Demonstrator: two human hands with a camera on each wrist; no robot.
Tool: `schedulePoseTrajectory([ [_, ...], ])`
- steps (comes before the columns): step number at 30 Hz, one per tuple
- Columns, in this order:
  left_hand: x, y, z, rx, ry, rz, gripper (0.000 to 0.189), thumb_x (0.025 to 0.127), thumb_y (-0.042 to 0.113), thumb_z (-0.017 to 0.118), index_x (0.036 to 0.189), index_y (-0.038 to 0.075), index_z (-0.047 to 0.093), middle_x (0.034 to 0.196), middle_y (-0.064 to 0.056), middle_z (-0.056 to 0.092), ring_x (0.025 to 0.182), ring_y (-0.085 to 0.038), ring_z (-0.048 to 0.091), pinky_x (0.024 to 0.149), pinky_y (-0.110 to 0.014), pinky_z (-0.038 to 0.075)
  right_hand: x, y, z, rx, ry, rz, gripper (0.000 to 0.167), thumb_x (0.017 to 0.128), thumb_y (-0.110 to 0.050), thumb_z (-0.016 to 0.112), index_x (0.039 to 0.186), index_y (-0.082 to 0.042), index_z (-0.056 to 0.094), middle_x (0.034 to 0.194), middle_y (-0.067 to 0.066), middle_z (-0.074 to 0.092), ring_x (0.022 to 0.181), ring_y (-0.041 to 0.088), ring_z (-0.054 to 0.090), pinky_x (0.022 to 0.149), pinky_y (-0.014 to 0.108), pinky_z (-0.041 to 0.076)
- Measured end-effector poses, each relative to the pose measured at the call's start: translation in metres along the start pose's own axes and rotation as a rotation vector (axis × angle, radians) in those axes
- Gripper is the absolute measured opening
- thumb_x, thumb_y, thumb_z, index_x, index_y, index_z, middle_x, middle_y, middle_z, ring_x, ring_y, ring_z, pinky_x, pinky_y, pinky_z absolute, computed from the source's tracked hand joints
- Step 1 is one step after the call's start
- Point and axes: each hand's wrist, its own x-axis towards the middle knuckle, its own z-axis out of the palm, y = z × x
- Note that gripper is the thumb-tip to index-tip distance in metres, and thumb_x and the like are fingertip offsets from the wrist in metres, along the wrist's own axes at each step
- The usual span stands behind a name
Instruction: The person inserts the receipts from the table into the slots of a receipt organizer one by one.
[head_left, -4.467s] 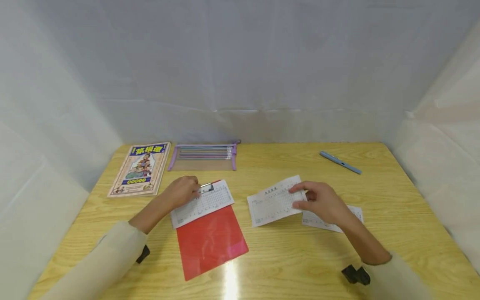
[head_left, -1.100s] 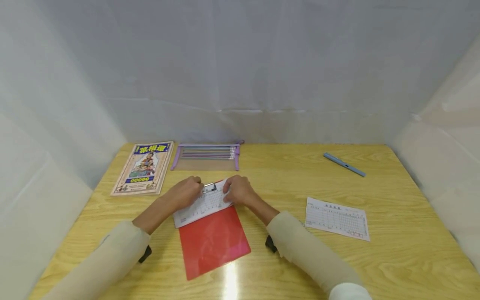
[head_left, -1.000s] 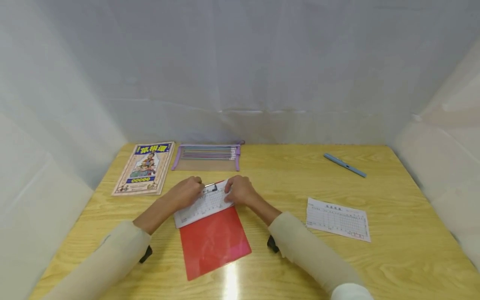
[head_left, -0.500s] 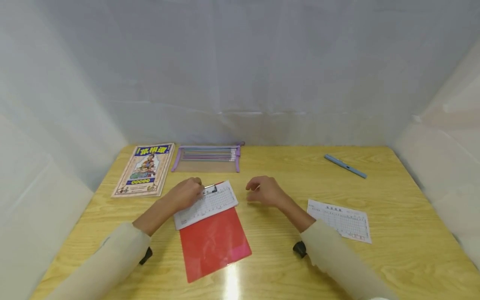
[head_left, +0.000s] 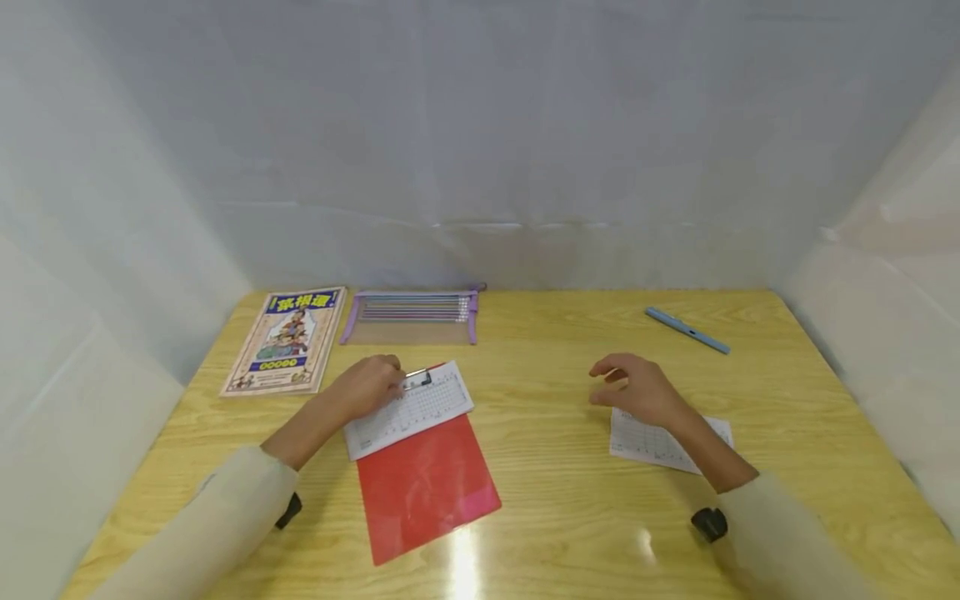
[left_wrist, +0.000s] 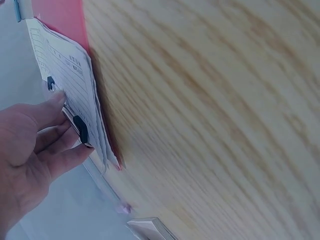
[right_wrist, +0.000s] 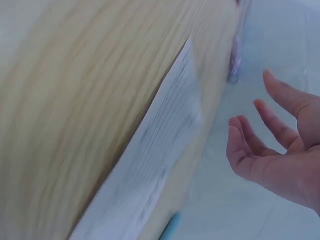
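My left hand (head_left: 369,386) pinches the metal clip (head_left: 417,380) at the top of a red clipboard (head_left: 427,492). Under that clip lie several printed slips (head_left: 420,412), stacked with their edges slightly fanned in the left wrist view. Thumb on top, fingers below, the left hand (left_wrist: 35,145) grips the clip between its black ends (left_wrist: 81,129). My right hand (head_left: 637,390) is over a single printed slip (head_left: 652,443) on the right of the table, fingers loosely bent and holding nothing. In the right wrist view this hand (right_wrist: 280,145) is apart from the slip (right_wrist: 150,160).
A comic-style booklet (head_left: 285,342) lies at the back left of the wooden table (head_left: 555,500). Beside it is a clear pencil pouch (head_left: 412,317) with purple trim and several pencils inside. A blue pen (head_left: 686,330) lies at the back right. Pale sheeting (head_left: 480,150) stands behind the table.
My right hand brought a slip to the clipboard, let it go there, and has moved back right over the remaining loose slip. The left hand has stayed on the clip.
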Motion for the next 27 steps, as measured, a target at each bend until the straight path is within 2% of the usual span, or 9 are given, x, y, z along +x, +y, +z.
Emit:
schedulePoseTrajectory([
  [3, -0.001, -0.001, 0.001, -0.010, 0.002, 0.004, 0.006, 0.083, 0.008, 0.069, 0.083, 0.002, 0.071, 0.085, -0.012, 0.065, 0.076, -0.022, 0.063, 0.068, -0.034, 0.055, -0.015, 0.012, -0.014, -0.036, -0.004, 0.035, 0.042, 0.085, -0.025, 0.070, 0.118, 0.000, 0.059, 0.124, 0.022, 0.056, 0.109, 0.041, 0.056, 0.079, 0.045, 0.055],
  [7, -0.001, -0.001, 0.003, -0.018, 0.012, 0.013, 0.006, 0.083, 0.007, 0.069, 0.083, 0.002, 0.071, 0.085, -0.012, 0.065, 0.076, -0.023, 0.063, 0.069, -0.035, 0.055, -0.036, 0.025, -0.031, -0.097, -0.040, 0.142, 0.049, 0.083, -0.028, 0.073, 0.120, -0.001, 0.057, 0.128, 0.024, 0.052, 0.113, 0.046, 0.052, 0.083, 0.051, 0.051],
  [13, -0.002, 0.000, 0.001, -0.019, 0.004, 0.002, 0.008, 0.083, 0.007, 0.069, 0.086, 0.000, 0.072, 0.087, -0.014, 0.066, 0.078, -0.025, 0.064, 0.070, -0.036, 0.055, -0.064, 0.047, -0.049, -0.217, -0.033, 0.207, 0.055, 0.074, -0.027, 0.080, 0.114, 0.005, 0.060, 0.122, 0.031, 0.054, 0.107, 0.051, 0.052, 0.082, 0.057, 0.047],
  [15, -0.002, 0.000, 0.000, -0.017, -0.001, -0.004, 0.009, 0.083, 0.008, 0.069, 0.087, 0.000, 0.072, 0.087, -0.014, 0.066, 0.079, -0.025, 0.065, 0.071, -0.036, 0.056, -0.072, 0.053, -0.053, -0.240, -0.018, 0.227, 0.055, 0.072, -0.025, 0.081, 0.112, 0.007, 0.060, 0.118, 0.032, 0.056, 0.102, 0.049, 0.053, 0.079, 0.053, 0.048],
  [17, -0.001, -0.001, 0.000, -0.011, -0.006, -0.012, 0.010, 0.084, 0.009, 0.069, 0.088, 0.000, 0.072, 0.088, -0.013, 0.067, 0.080, -0.025, 0.065, 0.072, -0.036, 0.056, -0.078, 0.058, -0.056, -0.245, -0.015, 0.251, 0.057, 0.071, -0.024, 0.082, 0.111, 0.009, 0.058, 0.115, 0.033, 0.056, 0.092, 0.041, 0.055, 0.071, 0.045, 0.049],
  [21, -0.001, -0.001, 0.000, -0.006, -0.003, -0.007, 0.010, 0.084, 0.010, 0.069, 0.087, 0.001, 0.072, 0.087, -0.013, 0.066, 0.079, -0.024, 0.064, 0.071, -0.035, 0.055, -0.086, 0.062, -0.056, -0.221, -0.039, 0.298, 0.059, 0.071, -0.025, 0.083, 0.110, 0.008, 0.055, 0.103, 0.027, 0.055, 0.075, 0.021, 0.047, 0.058, 0.027, 0.039],
  [25, -0.001, -0.001, -0.001, -0.010, -0.009, -0.002, 0.009, 0.084, 0.011, 0.069, 0.086, 0.001, 0.071, 0.086, -0.012, 0.066, 0.077, -0.022, 0.064, 0.068, -0.033, 0.054, -0.090, 0.063, -0.053, -0.238, -0.033, 0.316, 0.054, 0.069, -0.025, 0.084, 0.105, 0.004, 0.056, 0.096, 0.020, 0.051, 0.075, 0.021, 0.044, 0.057, 0.027, 0.036],
  [27, -0.001, -0.001, -0.001, -0.019, -0.019, -0.009, 0.010, 0.085, 0.011, 0.069, 0.086, 0.002, 0.071, 0.087, -0.011, 0.065, 0.077, -0.021, 0.063, 0.067, -0.032, 0.054, -0.090, 0.064, -0.051, -0.273, -0.023, 0.321, 0.053, 0.068, -0.025, 0.084, 0.104, 0.003, 0.056, 0.097, 0.022, 0.051, 0.079, 0.025, 0.046, 0.061, 0.029, 0.037],
])
